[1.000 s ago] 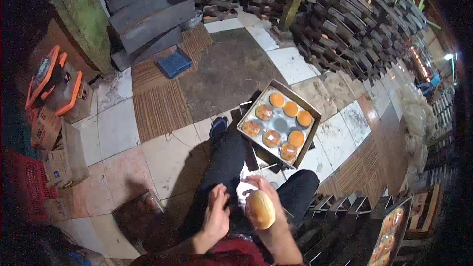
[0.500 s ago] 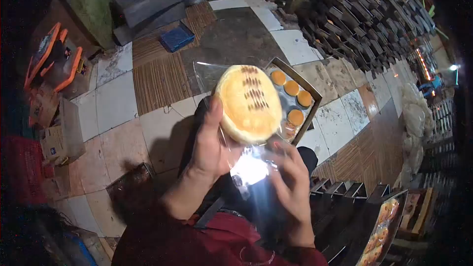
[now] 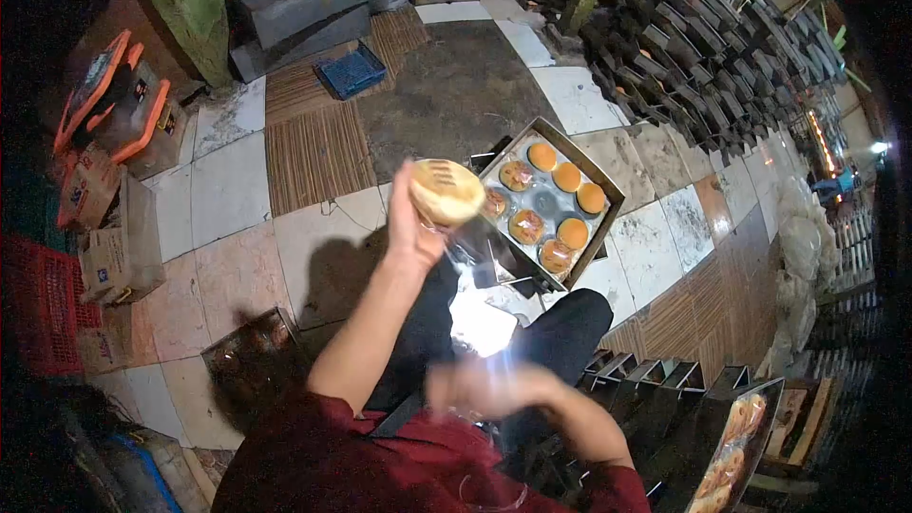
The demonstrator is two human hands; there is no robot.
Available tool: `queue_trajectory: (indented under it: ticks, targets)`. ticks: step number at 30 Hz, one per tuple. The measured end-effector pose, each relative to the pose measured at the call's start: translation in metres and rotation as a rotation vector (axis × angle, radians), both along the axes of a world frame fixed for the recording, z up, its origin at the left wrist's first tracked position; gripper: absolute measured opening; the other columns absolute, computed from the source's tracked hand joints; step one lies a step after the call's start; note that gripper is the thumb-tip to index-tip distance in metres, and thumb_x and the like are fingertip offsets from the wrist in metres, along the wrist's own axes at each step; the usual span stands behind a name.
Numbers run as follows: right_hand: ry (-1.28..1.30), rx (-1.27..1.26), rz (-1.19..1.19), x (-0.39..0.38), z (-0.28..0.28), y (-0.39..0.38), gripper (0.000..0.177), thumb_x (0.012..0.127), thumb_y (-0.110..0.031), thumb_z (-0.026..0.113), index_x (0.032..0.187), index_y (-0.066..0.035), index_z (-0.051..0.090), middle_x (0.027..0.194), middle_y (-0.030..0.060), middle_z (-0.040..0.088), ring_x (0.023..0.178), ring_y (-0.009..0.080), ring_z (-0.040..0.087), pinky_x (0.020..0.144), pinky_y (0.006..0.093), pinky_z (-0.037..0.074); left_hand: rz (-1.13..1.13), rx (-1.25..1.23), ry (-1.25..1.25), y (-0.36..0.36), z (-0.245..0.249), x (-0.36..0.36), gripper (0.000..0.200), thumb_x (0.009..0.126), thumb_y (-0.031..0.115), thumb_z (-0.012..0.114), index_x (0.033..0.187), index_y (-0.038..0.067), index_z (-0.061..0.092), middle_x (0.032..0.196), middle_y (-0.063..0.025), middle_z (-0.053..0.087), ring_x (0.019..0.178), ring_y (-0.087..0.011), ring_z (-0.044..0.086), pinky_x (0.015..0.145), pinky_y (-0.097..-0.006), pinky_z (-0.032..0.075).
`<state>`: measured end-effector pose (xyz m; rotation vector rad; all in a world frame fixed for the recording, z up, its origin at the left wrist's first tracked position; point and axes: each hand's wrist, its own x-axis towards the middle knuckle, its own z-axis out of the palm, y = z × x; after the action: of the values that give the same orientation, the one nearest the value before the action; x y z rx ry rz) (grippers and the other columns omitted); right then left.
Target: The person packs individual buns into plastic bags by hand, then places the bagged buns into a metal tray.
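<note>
My left hand is closed on a round golden bun with rows of dark brown marks on top. The bun is tilted, and clear plastic film hangs under it toward a strong white glare above my lap. Down close to my body, my right hand is smeared by motion, so its fingers cannot be made out. Just right of the bun, a metal tray holds several round buns, some plain golden and some with a patterned or wrapped top.
A blue plastic basket lies on the tiled floor ahead. Orange-edged bins and a red crate stand at left. Stacked dark metal trays fill the far right. Packed breads lie in a tray at lower right.
My right hand has moved from beside the bun's plastic down toward my body. The bun in my left hand has tilted and shifted slightly left, uncovering more of the tray.
</note>
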<state>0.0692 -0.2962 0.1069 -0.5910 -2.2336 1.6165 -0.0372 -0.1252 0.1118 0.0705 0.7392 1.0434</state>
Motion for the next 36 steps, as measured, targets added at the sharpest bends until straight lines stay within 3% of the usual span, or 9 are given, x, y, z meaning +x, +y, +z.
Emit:
queue_trajectory:
  ticks: [3,7,8,14,16,20,23,27,36]
  targets:
    - [-0.145,-0.443,0.623,-0.013,0.041,-0.019,0.018,0.080,-0.012,0.055,0.095,-0.003,0.057,0.076,0.0106,0.058,0.070,0.0231,0.058,0.063,0.0323,0.047,0.029,0.181,-0.116,0.023,-0.021,-0.015,0.055,0.085,0.048,0.046,0.120,0.005,0.043,0.112,-0.0168,0.054,0.101,-0.0295,0.056,0.082,-0.0443,0.050]
    - [-0.188,0.121,-0.986,0.036,0.056,0.020,0.023,0.081,-0.006,0.058,0.102,0.000,0.057,0.093,0.0092,0.061,0.084,0.0155,0.059,0.074,0.0277,0.047,0.069,0.253,-0.067,0.002,-0.003,-0.005,0.045,0.089,0.040,0.044,0.118,0.006,0.045,0.113,-0.0149,0.054,0.101,-0.0273,0.057,0.083,-0.0427,0.049]
    - [-0.058,-0.277,-1.083,0.039,0.052,0.031,0.023,0.080,-0.006,0.058,0.102,0.001,0.058,0.100,0.0087,0.061,0.088,0.0139,0.058,0.078,0.0262,0.046,0.092,0.269,0.021,-0.007,0.005,0.000,0.044,0.088,0.039,0.045,0.116,0.005,0.046,0.110,-0.0140,0.056,0.099,-0.0267,0.057,0.082,-0.0418,0.050]
    - [-0.296,0.550,-1.008,0.020,0.020,0.052,0.017,0.079,-0.015,0.065,0.080,-0.002,0.054,0.071,0.0135,0.059,0.062,0.0268,0.061,0.051,0.0338,0.046,0.115,0.154,0.010,-0.003,0.009,-0.011,0.042,0.086,0.040,0.049,0.109,0.005,0.050,0.101,-0.0128,0.059,0.090,-0.0250,0.060,0.075,-0.0409,0.051]
    - [-0.664,0.557,-0.911,0.013,0.022,0.052,0.019,0.083,-0.019,0.059,0.081,-0.002,0.052,0.067,0.0136,0.057,0.061,0.0315,0.059,0.052,0.0383,0.046,0.067,0.032,0.024,-0.005,0.012,-0.010,0.041,0.085,0.040,0.051,0.105,0.005,0.051,0.098,-0.0127,0.060,0.087,-0.0247,0.060,0.074,-0.0395,0.051]
    - [0.134,-0.146,0.172,-0.005,0.031,0.002,0.023,0.087,-0.025,0.050,0.081,-0.004,0.045,0.064,0.0133,0.050,0.056,0.0340,0.052,0.054,0.0420,0.045,0.086,0.036,0.049,0.010,0.008,-0.010,0.058,0.080,0.048,0.053,0.118,0.006,0.044,0.113,-0.0163,0.053,0.102,-0.0294,0.054,0.084,-0.0475,0.045]
    - [-0.179,-0.159,0.277,0.016,0.067,-0.013,0.012,0.086,-0.012,0.049,0.091,-0.004,0.055,0.070,0.0133,0.051,0.057,0.0317,0.051,0.057,0.0387,0.044,0.074,0.105,0.029,0.032,-0.004,-0.024,0.059,0.082,0.049,0.049,0.121,0.005,0.041,0.117,-0.0159,0.051,0.104,-0.0302,0.053,0.087,-0.0478,0.044]
    - [-0.334,0.302,-1.049,0.041,0.070,0.036,0.026,0.070,-0.009,0.067,0.095,-0.007,0.063,0.076,0.0098,0.044,0.069,0.0226,0.046,0.061,0.0306,0.038,0.129,0.182,-0.020,0.012,0.007,-0.009,0.041,0.086,0.035,0.053,0.112,0.003,0.046,0.104,-0.0120,0.054,0.097,-0.0229,0.055,0.084,-0.0392,0.046]
    - [-0.549,0.942,-0.717,0.025,0.044,0.065,0.018,0.071,-0.015,0.062,0.074,-0.004,0.047,0.077,0.0130,0.042,0.074,0.0287,0.045,0.063,0.0376,0.039,0.036,0.128,-0.020,0.001,0.030,-0.016,0.037,0.087,0.037,0.048,0.104,0.005,0.052,0.101,-0.0125,0.058,0.092,-0.0248,0.058,0.082,-0.0413,0.047]
